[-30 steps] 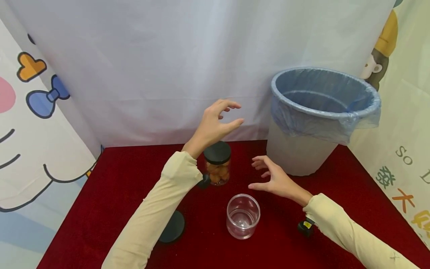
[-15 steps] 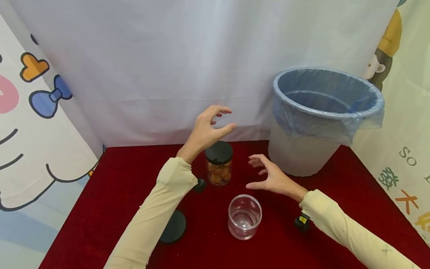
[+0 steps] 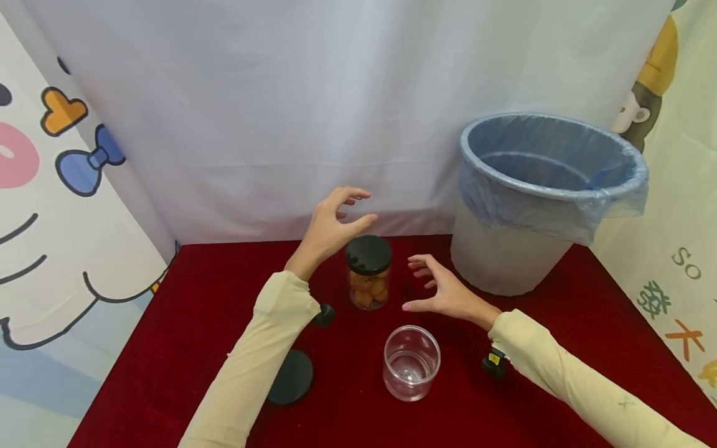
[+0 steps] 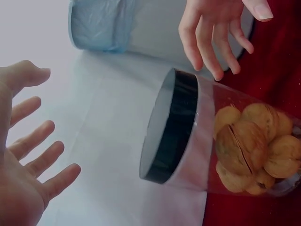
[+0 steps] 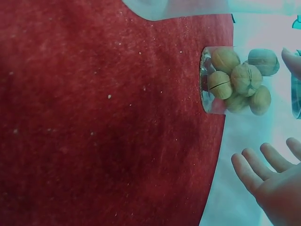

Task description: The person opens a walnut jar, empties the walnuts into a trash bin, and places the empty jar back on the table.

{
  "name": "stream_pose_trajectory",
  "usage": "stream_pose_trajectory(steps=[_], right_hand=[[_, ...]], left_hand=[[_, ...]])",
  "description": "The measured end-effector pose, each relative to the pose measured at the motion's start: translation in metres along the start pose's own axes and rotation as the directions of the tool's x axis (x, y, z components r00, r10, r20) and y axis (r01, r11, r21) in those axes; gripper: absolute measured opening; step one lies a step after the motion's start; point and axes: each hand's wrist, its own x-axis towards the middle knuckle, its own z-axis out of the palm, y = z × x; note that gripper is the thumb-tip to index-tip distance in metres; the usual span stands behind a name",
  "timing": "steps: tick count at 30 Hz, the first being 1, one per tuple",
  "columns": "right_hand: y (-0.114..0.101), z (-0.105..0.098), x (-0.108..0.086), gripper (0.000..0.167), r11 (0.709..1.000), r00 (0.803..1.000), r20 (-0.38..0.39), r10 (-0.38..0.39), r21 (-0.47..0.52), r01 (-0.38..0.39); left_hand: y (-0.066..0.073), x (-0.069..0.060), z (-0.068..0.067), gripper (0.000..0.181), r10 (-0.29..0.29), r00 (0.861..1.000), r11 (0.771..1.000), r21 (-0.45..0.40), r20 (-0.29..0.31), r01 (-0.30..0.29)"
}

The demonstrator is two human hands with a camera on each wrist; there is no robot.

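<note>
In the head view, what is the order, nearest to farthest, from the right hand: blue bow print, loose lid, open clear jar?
1. Open clear jar, lower left of the right hand
2. Loose lid, farther left
3. Blue bow print, far left

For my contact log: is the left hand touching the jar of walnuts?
Apart: the left wrist view shows pale cloth between the left hand and the jar of walnuts.

A makeshift curtained booth, shown by the white sheet (image 3: 269,112) behind, cartoon-printed sheets (image 3: 56,227) alongside and a red-covered counter (image 3: 207,298).
</note>
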Motion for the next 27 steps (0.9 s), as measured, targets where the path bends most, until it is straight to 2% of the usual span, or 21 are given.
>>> stream_pose_trajectory(steps=[9, 19, 27], right_hand=[[0.001, 0.01, 0.014, 0.093, 1.0, 1.0, 0.024, 0.018, 0.016, -0.018], [-0.001, 0.02, 0.032, 0.097, 0.998, 0.998, 0.046, 0.042, 0.037, -0.043], [-0.001, 0.028, 0.038, 0.099, 0.996, 0.998, 0.055, -0.005, 0.088, 0.0]], left_hand=[[-0.014, -0.01, -0.005, 0.046, -0.051, 0.998, 0.999, 0.012, 0.026, 0.05], [-0.02, -0.02, -0.01, 0.052, -0.111, 0.991, 0.994, 0.021, 0.078, 0.11], [-0.024, -0.028, -0.01, 0.055, -0.138, 0.984, 0.99, 0.041, 0.114, 0.134]])
